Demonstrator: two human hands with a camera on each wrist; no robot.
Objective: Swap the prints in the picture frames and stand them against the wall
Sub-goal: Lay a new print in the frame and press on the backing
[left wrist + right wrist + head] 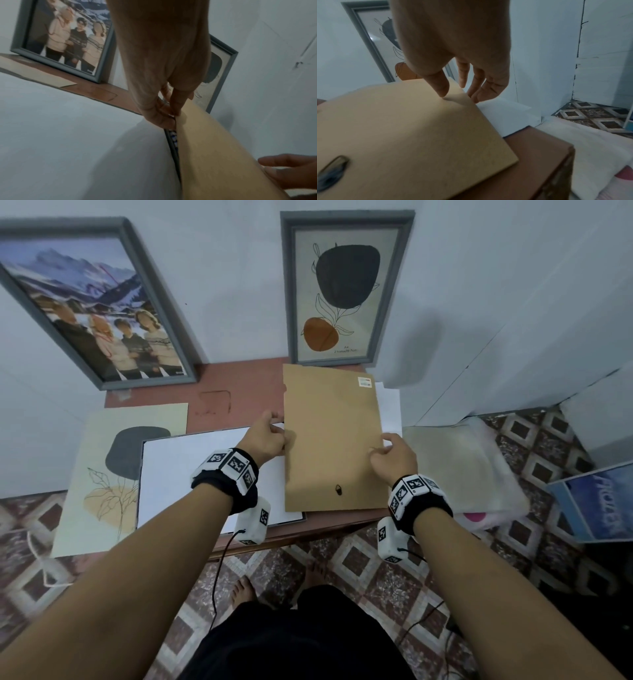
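A person stands at a low reddish-brown desk (219,405) set against a pale wall (226,285). 2 grey picture frames lean upright on that wall: a family photo frame (92,302) at the left, tilted, and an abstract print frame (346,289) at the centre, both already holding prints.

Flat on the desk in front lies a brown backing board (335,440), its hanging hook (338,490) near the person. The left hand (265,436) pinches the board's left edge, fingers (169,108) curled tight around it. In the left wrist view a dark frame edge with a strip of a print shows directly beneath the board, so the board seems to be getting seated into, or lifted off, a frame lying face down. The right hand (394,457) steadies the opposite edge: the thumb presses on top while the other fingers (477,86) curl loosely over the right edge, near a white sheet (390,409) poking out below.

To the left, a loose abstract print (102,474) lies face up, partly covered by a white-backed panel (191,474), probably kept within reach for the swap.
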